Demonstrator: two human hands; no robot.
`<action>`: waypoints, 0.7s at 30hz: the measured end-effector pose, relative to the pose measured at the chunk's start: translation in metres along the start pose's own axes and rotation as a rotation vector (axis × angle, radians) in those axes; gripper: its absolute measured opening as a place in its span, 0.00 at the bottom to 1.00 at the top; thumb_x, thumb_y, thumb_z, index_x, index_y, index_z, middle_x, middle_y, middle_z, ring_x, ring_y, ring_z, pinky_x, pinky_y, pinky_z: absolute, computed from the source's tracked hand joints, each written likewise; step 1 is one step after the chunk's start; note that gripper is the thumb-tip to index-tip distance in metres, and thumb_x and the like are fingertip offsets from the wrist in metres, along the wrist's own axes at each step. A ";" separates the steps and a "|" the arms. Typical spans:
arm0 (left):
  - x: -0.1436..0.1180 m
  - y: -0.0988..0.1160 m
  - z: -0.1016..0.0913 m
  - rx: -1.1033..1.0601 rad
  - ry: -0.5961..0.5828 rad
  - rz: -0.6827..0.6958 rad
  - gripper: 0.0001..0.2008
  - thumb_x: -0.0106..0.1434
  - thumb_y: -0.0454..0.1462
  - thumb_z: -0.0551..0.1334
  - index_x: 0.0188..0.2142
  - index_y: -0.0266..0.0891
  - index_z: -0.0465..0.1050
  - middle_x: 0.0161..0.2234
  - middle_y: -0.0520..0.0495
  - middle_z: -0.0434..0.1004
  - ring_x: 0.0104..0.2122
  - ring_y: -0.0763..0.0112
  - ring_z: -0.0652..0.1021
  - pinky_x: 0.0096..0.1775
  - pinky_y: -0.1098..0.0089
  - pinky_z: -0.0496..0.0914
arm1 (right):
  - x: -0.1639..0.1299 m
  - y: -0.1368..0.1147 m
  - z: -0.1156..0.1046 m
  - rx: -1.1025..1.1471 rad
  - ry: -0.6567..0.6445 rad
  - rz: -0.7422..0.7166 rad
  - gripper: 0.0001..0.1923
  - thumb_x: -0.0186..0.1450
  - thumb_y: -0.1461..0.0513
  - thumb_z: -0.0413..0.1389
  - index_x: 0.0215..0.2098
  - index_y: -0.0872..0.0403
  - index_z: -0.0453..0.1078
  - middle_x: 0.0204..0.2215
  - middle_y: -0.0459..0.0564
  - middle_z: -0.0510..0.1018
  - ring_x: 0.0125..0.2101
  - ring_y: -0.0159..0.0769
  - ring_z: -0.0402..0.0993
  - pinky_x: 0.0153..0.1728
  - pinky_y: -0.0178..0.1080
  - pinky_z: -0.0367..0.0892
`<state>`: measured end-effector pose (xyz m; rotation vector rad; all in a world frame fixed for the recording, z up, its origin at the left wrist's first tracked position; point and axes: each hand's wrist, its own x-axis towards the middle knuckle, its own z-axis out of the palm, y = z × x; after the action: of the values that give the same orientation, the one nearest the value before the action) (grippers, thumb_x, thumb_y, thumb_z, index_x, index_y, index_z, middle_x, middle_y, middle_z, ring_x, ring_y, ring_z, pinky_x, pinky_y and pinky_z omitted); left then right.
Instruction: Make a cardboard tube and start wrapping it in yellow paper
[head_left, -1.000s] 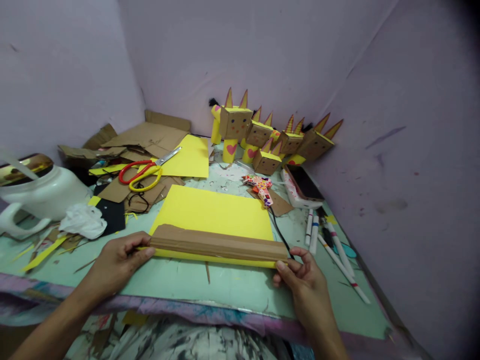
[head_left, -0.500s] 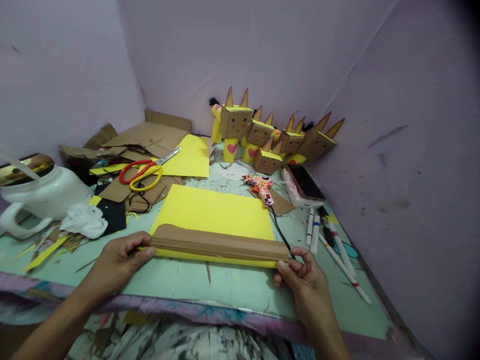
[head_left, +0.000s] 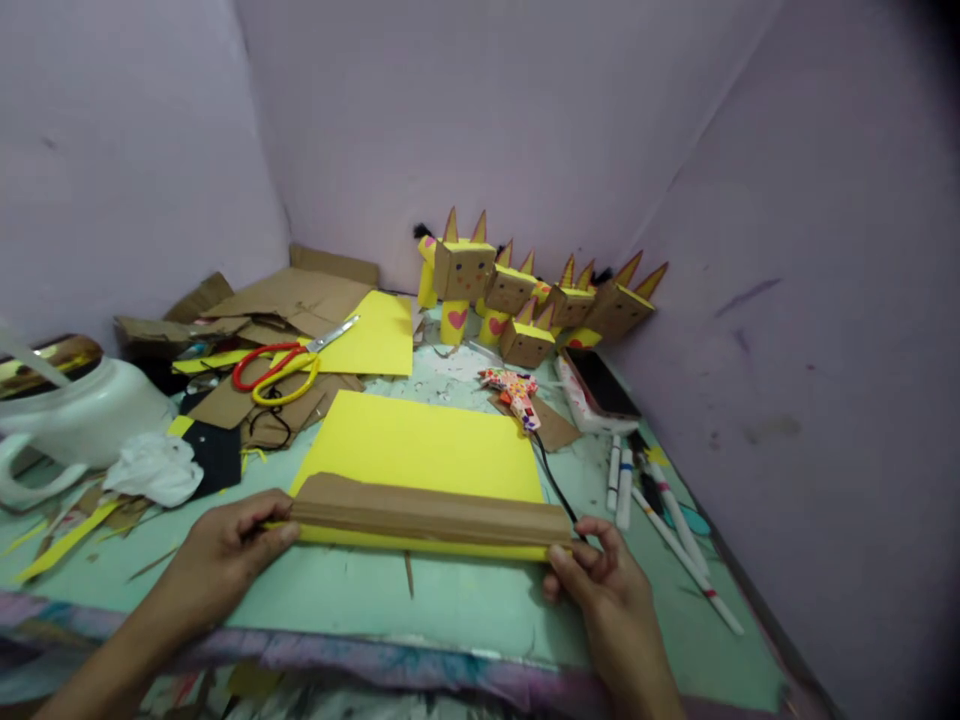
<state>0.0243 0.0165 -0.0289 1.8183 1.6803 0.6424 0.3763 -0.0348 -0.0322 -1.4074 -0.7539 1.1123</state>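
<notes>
Cardboard, folded into a long brown strip (head_left: 431,512), lies across the near edge of a yellow paper sheet (head_left: 420,447) on the mint-green desk (head_left: 465,600). The left hand (head_left: 225,555) pinches the strip's left end, fingers closed on it; the right hand (head_left: 607,590) grips the right end between thumb and fingertips.

Surroundings: just beyond the right hand, a black cord (head_left: 553,478) runs from a patterned glue gun (head_left: 517,392) that rests on a cardboard scrap. To the right lie several marker pens (head_left: 660,505), close together, and a phone (head_left: 600,385) on a white base. At the back wall stands a row of cardboard box figures (head_left: 525,295) with pointed ears and pink hearts. Left of centre, red-and-yellow scissors (head_left: 281,365) rest on cardboard offcuts (head_left: 292,295) and a second yellow sheet (head_left: 371,340). Crumpled white material (head_left: 154,468) lies beside black card (head_left: 217,455).

Containers: a white jug (head_left: 71,420) with a gold-coloured lid stands at the far left; its contents cannot be seen.
</notes>
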 end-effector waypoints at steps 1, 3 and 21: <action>0.000 0.001 -0.001 0.002 -0.011 -0.016 0.16 0.55 0.50 0.55 0.28 0.41 0.71 0.25 0.55 0.74 0.29 0.68 0.73 0.32 0.75 0.64 | 0.000 0.000 -0.001 -0.004 -0.017 0.003 0.26 0.51 0.54 0.66 0.37 0.50 0.55 0.14 0.36 0.72 0.16 0.28 0.68 0.20 0.28 0.62; 0.001 0.005 -0.003 0.002 -0.028 -0.037 0.18 0.55 0.51 0.54 0.28 0.40 0.71 0.25 0.55 0.75 0.29 0.67 0.73 0.32 0.74 0.64 | 0.001 -0.001 -0.002 -0.005 -0.025 0.004 0.26 0.52 0.55 0.66 0.37 0.50 0.54 0.14 0.36 0.72 0.15 0.27 0.68 0.20 0.28 0.62; 0.001 0.001 -0.002 -0.044 0.002 -0.103 0.17 0.49 0.52 0.58 0.28 0.41 0.69 0.28 0.55 0.77 0.31 0.65 0.74 0.34 0.74 0.64 | -0.004 -0.006 0.008 0.006 0.049 -0.027 0.23 0.51 0.55 0.64 0.34 0.50 0.54 0.14 0.32 0.67 0.12 0.24 0.63 0.15 0.27 0.58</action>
<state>0.0237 0.0174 -0.0271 1.6896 1.7346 0.6325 0.3688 -0.0346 -0.0254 -1.4101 -0.7319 1.0549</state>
